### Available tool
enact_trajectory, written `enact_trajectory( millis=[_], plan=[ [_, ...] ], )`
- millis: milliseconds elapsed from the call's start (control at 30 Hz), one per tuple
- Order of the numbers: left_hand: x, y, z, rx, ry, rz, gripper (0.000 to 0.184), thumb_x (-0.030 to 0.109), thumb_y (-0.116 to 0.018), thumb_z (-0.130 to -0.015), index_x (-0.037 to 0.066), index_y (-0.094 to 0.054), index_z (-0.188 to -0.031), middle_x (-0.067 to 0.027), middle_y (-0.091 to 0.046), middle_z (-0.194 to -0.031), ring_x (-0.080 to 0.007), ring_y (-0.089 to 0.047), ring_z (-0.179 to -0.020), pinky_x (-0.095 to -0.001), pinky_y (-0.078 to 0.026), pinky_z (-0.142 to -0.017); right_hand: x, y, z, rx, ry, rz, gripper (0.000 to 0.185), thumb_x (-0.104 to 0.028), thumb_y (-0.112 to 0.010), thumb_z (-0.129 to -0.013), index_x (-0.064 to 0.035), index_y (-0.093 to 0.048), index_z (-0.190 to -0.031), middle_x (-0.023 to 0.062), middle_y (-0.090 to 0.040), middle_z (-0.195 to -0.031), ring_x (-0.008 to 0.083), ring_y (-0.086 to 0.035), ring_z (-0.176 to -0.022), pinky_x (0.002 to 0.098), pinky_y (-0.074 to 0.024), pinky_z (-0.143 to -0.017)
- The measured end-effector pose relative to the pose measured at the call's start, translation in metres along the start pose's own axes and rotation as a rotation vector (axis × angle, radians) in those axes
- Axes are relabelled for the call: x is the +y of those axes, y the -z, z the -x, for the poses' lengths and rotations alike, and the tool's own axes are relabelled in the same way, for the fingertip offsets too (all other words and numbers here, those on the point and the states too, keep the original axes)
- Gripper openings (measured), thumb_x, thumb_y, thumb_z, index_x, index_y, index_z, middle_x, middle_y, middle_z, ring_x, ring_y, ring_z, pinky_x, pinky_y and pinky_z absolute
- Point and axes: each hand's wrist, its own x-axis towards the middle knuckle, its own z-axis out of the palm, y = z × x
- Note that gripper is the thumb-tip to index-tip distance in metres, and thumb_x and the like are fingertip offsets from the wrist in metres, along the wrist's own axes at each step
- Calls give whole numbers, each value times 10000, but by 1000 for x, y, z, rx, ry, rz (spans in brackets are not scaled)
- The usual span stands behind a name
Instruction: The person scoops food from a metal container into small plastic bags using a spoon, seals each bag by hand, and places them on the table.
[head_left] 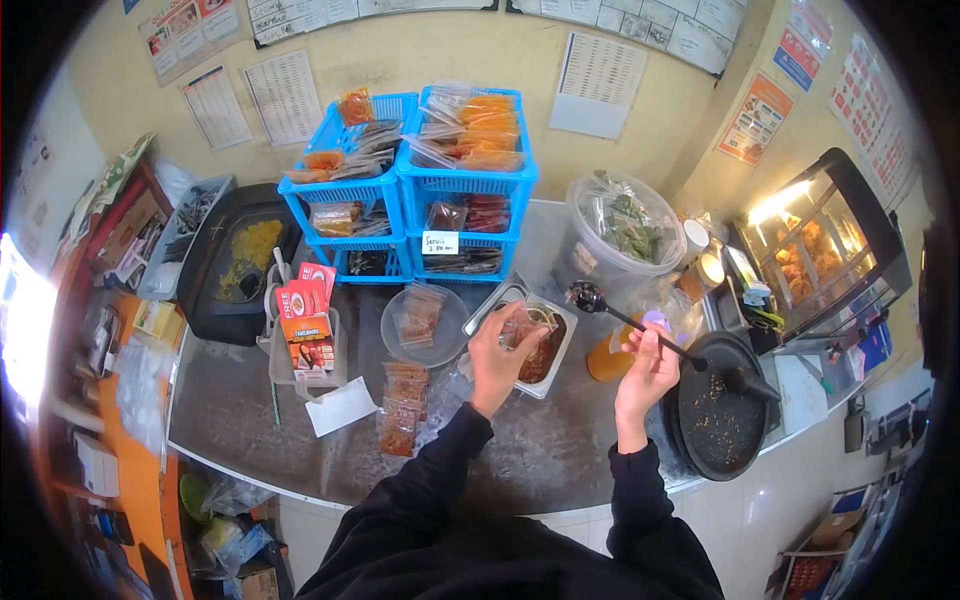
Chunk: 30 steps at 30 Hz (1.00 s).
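My left hand (pixel 495 362) is closed, thumb and fingers curved around the rim of a small clear plastic bag (pixel 524 324). The bag is over a metal pan (pixel 546 372) of reddish-brown sauce. In my right hand (pixel 645 382) is the handle of a black ladle (pixel 585 297). Its bowl is raised to the left, coated in something dark and glossy, above the tabletop between the pan and a large clear tub (pixel 590 258). Filled sauce packets (pixel 403 400) lie on the table left of my left hand. More packets rest on a round plastic lid (pixel 392 330).
Stacked blue baskets (pixel 408 188) of packets stand at the back. A stone mortar (pixel 722 415) with a pestle sits right of my right hand, near an orange-filled container (pixel 605 358). A holder with red leaflets (pixel 308 340) and a black tray (pixel 215 322) are left. A lit food display (pixel 815 250) stands right.
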Motion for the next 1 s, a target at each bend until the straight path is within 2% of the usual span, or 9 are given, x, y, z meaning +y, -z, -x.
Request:
enact_trajectory(
  millis=[67,167,267,300,500,633,700,900,1000],
  plan=[
    [0,2,1,-4,1,-16,494,115,-892,-760,30,-697,-1207,-95,-729,-1067,-167,-702,-887,-297,-558,-798,4,1,-1,-11,54,10,185,-145,-634,-1027,28,-669,-1082,53,-678,-909,119,-660,-825,247,-565,-685],
    [-5,5,3,-4,-9,-52,495,113,-893,-756,31,-697,-1203,-98,-728,-1062,-176,-701,-878,-299,-557,-790,19,5,4,-196,113,109,123,-88,-646,-1000,17,-688,-1049,47,-668,-898,123,-659,-793,245,-559,-681],
    [-14,7,6,-1,-36,-91,498,110,-894,-755,32,-696,-1205,-100,-727,-1047,-176,-699,-876,-301,-556,-785,31,8,15,-431,-27,358,88,-42,-649,-976,11,-700,-1024,57,-669,-914,129,-655,-748,244,-559,-682],
    [-16,8,6,2,-35,-91,499,108,-894,-755,32,-695,-1206,-101,-726,-1041,-178,-699,-879,-302,-555,-786,33,8,16,-428,36,403,91,-59,-646,-990,6,-706,-1013,64,-677,-942,126,-652,-719,248,-563,-676],
    [-16,13,7,1,-23,-108,495,104,-892,-756,30,-694,-1204,-110,-723,-1029,-204,-703,-897,-320,-554,-798,26,-5,22,-173,-144,86,243,-199,-625,-1040,30,-679,-1096,49,-679,-925,109,-660,-774,244,-554,-685],
    [-20,12,8,3,-40,-129,513,168,-898,-754,51,-683,-1206,-111,-716,-1037,-260,-699,-904,-355,-554,-809,11,-3,15,-194,-201,14,196,-133,-627,-1030,39,-672,-1112,76,-677,-994,127,-674,-843,261,-589,-696],
    [-19,10,7,3,-35,-140,501,128,-897,-751,32,-689,-1197,-113,-721,-1036,-226,-701,-897,-336,-555,-801,5,-4,14,-201,-199,-5,185,-119,-628,-1027,45,-675,-1100,79,-677,-996,128,-675,-842,263,-591,-696],
    [-15,5,6,38,-25,-103,506,107,-904,-739,27,-694,-1193,-102,-721,-1032,-197,-686,-849,-314,-555,-775,-19,-13,9,-348,55,33,131,-68,-642,-1003,43,-691,-1053,98,-675,-947,141,-670,-816,271,-578,-658],
    [-14,4,6,63,-40,-98,513,106,-907,-735,33,-693,-1195,-94,-721,-1029,-189,-677,-833,-306,-553,-766,-21,-10,3,-388,299,148,104,-17,-623,-988,34,-696,-1041,115,-675,-949,164,-661,-776,277,-575,-644]
  ],
)
